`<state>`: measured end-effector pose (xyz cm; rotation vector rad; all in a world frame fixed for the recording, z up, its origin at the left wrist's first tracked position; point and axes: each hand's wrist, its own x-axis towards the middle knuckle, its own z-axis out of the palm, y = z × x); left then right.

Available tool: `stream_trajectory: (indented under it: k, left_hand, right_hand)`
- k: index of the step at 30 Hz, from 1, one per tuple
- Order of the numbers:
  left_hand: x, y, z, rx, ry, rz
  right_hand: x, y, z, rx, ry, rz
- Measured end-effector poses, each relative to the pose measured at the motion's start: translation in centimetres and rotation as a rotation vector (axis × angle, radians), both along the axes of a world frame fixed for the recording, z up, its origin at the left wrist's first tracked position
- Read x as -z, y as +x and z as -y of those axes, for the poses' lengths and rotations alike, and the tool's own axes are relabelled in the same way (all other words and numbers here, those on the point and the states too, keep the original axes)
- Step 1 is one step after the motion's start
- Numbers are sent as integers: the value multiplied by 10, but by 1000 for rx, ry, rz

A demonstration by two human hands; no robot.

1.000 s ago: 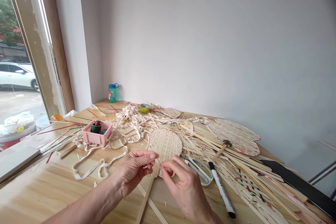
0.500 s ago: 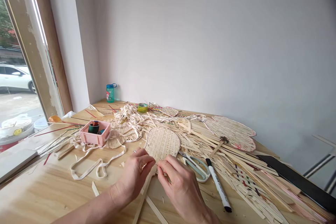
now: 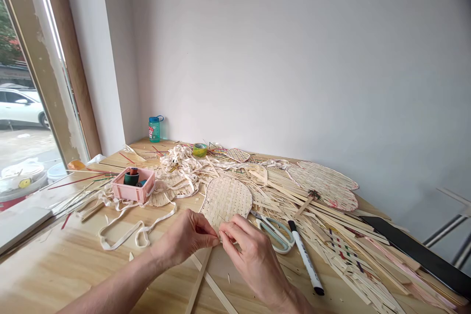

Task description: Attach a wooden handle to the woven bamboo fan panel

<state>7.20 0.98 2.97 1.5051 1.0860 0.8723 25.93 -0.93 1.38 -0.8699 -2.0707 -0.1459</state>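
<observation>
Bamboo fan [image 3: 225, 201], light and stiff but likely fragile at its strip ends, lies just ahead of left hand [image 3: 186, 238] and right hand [image 3: 253, 260], both pinching its lower edge, probably the firmest hold.

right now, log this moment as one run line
left hand: pinches lower edge of woven bamboo fan panel | right hand: pinches same edge | nearby: mint-handled scissors, white marker

My wooden table [image 3: 47, 274] holds a pink crate [image 3: 127, 192]. Right of the crate lie bamboo strips [image 3: 349, 240], scissors [image 3: 275, 234] and a marker [image 3: 306, 257]
</observation>
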Motion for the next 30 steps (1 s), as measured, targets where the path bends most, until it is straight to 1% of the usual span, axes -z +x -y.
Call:
stream_trajectory:
  k: [3, 8, 12, 17, 22, 30]
  left_hand:
    - [3, -2, -3, -1, -80, 48]
    - [8, -4, -6, 10, -108, 83]
    - [4, -3, -5, 12, -129, 111]
    - [-2, -1, -2, 32, -127, 114]
    - [-1, -1, -1, -14, -105, 98]
    - [-1, 1, -2, -53, -163, 179]
  right_hand:
    - [0, 1, -2, 1, -8, -13]
    - [2, 1, -4, -8, -14, -36]
    - [3, 3, -5, -1, -29, -45]
    - [4, 5, -6, 31, -88, -38]
    - [5, 5, -7, 28, -98, -31]
    - [5, 4, -7, 11, -118, -50]
